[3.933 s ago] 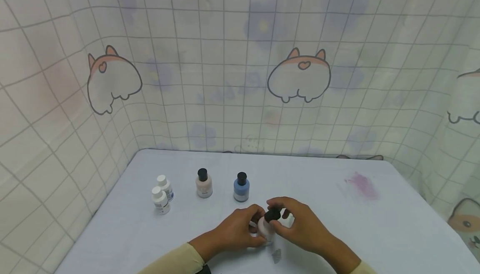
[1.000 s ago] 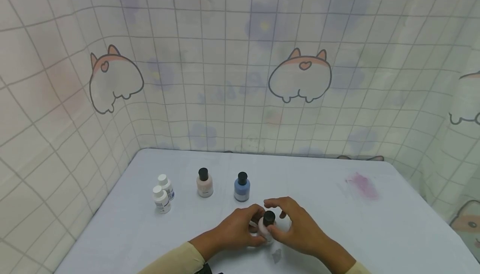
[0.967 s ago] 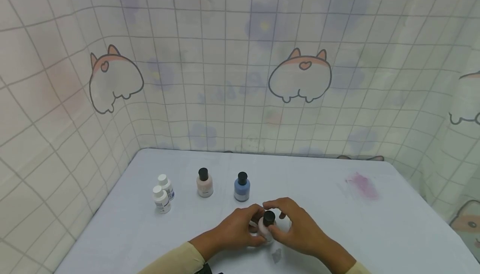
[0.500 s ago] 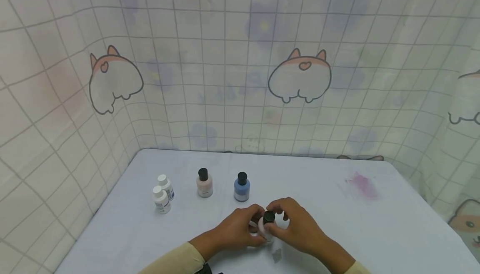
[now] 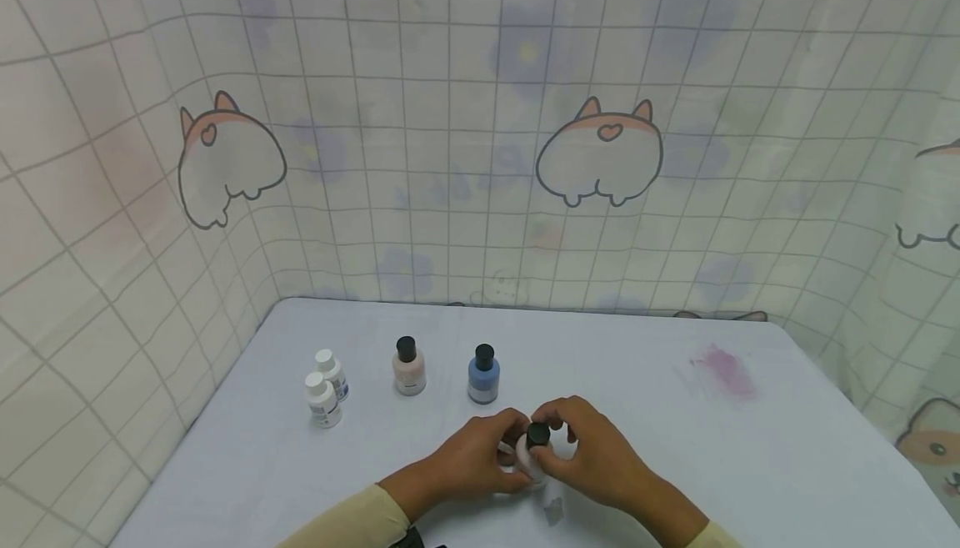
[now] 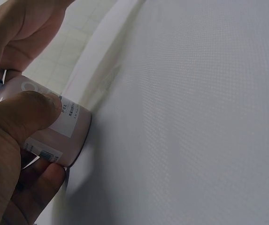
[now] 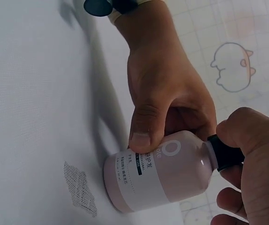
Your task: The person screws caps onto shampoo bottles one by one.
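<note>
A pale pink bottle [image 7: 186, 173] with a white label and a black cap [image 5: 537, 434] stands upright on the table near its front. My left hand [image 5: 474, 458] grips the bottle's body, thumb on one side and fingers round the other. With thumb and fingers my right hand [image 5: 596, 452] pinches the black cap, which sits on the bottle's neck. In the left wrist view the pink bottle [image 6: 71, 136] shows its label, and the left thumb lies across it. Part of the body is hidden behind the left hand.
Beyond the hands stand a blue bottle [image 5: 483, 377] and another pale pink bottle [image 5: 408, 371], both black-capped. Two small white bottles [image 5: 324, 402] are at the left. A pink stain [image 5: 726, 371] marks the white table [image 5: 660, 364] at right; a patterned curtain [image 5: 450, 156] hangs behind.
The black cap, tilted several seconds ago, now sits upright on the bottle. My right forefinger was lifted off the cap a second ago and has come back onto it. The left hand keeps its grip.
</note>
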Demonstrator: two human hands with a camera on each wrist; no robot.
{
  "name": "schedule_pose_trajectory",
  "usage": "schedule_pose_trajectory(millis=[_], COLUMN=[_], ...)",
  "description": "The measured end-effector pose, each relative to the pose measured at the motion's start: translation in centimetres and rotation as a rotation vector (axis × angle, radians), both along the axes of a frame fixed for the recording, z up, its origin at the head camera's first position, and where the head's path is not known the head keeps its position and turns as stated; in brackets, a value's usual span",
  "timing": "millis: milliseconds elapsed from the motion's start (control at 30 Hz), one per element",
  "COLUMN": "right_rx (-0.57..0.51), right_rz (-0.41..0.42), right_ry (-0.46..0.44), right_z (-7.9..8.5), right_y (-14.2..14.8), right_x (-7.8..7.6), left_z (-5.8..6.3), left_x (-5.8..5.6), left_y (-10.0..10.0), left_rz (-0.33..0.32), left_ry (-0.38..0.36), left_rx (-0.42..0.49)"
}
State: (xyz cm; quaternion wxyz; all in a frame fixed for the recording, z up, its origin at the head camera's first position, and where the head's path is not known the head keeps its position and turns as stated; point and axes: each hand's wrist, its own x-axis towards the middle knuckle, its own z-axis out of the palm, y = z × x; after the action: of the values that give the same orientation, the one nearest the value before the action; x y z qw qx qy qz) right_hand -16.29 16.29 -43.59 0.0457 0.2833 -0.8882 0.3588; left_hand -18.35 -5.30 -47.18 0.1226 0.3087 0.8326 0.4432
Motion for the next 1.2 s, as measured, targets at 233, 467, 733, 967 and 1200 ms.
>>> schedule_pose_trajectory(millis=[233,467,733,967,1200], right_rx=[-0.009,-0.042,-0.024,-0.024,-0.015], right_rz=[0.013,0.140,-0.020,0.113,0.019], right_ry=[0.028,0.115,0.020,0.102,0.013], right_z=[0.13,-0.01,-0.09,-0.17,-0.06], right_y=[0.13,0.20,-0.07,0.19,0.03], right_x=[0.13,-0.08,0.04,-0.13,0.02], left_z=[0.09,0.09,0.06,-0.07,-0.16], left_x=[0.10,0.02,0.02,0.02,-0.08], left_y=[0.02,-0.08,-0.06,-0.13,0.02], left_rz=[0.007,-0.008,-0.006,0.000,-0.001], left_ry=[0.005,0.007,-0.004,0.012,-0.025], left_rx=[-0.015,0.002,-0.002,-0.009,0.005])
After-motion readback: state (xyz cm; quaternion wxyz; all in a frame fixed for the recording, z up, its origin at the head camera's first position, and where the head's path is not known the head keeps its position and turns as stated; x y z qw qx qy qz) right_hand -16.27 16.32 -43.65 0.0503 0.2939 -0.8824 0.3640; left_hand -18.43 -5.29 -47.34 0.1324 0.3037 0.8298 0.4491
